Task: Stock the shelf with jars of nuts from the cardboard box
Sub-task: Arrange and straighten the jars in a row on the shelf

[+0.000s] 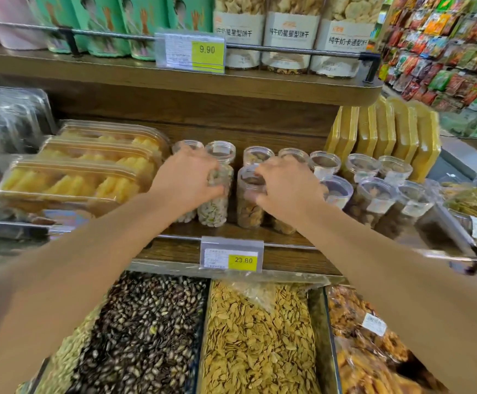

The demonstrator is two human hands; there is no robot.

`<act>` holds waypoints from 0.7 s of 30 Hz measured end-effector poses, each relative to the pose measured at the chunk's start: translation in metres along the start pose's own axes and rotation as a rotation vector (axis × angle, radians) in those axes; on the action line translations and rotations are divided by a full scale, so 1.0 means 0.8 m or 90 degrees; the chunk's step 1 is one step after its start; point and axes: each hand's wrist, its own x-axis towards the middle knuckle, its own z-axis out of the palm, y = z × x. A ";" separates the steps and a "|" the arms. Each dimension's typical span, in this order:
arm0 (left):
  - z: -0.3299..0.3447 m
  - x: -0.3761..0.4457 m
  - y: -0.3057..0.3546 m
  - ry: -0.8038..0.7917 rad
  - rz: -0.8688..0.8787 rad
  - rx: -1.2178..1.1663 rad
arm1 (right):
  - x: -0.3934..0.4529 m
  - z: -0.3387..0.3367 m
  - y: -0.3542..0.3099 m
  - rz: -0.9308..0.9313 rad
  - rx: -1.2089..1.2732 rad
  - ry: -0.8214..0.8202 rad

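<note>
Two bare forearms reach forward side by side, both extended away from the body and converging slightly toward the middle. The left hand (186,180) is turned palm down, its knuckles raised and its fingers curled round the upper part of a clear plastic jar of pale green-white nuts (214,206), the thumb lying on the near side. The right hand (287,187) is likewise palm down, wrist bent a little, its fingers curled over the rim of a clear plastic jar of brown nuts (250,200) just beyond the fingertips. The hands are near but apart.
</note>
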 end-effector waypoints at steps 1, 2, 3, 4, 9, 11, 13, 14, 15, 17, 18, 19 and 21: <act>0.001 0.000 -0.002 0.004 0.016 -0.014 | -0.002 -0.002 -0.004 0.010 0.005 -0.004; 0.000 0.000 -0.004 0.001 0.041 -0.041 | -0.004 -0.003 -0.005 0.018 0.026 -0.009; -0.002 0.000 -0.005 -0.009 0.071 -0.068 | -0.005 -0.005 -0.003 0.016 0.053 -0.013; -0.005 0.000 -0.008 -0.029 0.091 -0.093 | -0.006 -0.005 0.000 0.008 0.072 -0.018; -0.005 -0.001 -0.022 0.016 0.068 -0.164 | -0.003 -0.006 -0.009 0.042 0.107 -0.014; -0.001 -0.001 -0.017 -0.014 0.067 -0.097 | -0.004 0.000 -0.021 0.069 0.059 -0.021; 0.001 0.001 -0.014 -0.006 0.076 -0.073 | -0.005 0.006 -0.024 0.069 0.035 0.002; 0.001 0.003 -0.015 0.003 0.084 -0.081 | -0.005 0.007 -0.021 0.064 0.049 0.006; 0.002 0.004 -0.018 0.009 0.094 -0.096 | -0.005 0.008 -0.016 0.054 0.068 0.000; 0.004 0.005 -0.024 0.005 0.108 -0.129 | -0.007 0.007 -0.007 0.031 0.102 -0.008; 0.004 0.005 -0.027 0.008 0.112 -0.149 | -0.008 0.006 -0.005 0.035 0.115 0.001; 0.005 0.004 -0.030 0.014 0.112 -0.165 | -0.008 0.005 -0.004 0.047 0.120 0.015; 0.006 0.002 -0.030 0.017 0.110 -0.176 | -0.007 0.006 -0.004 0.060 0.104 0.025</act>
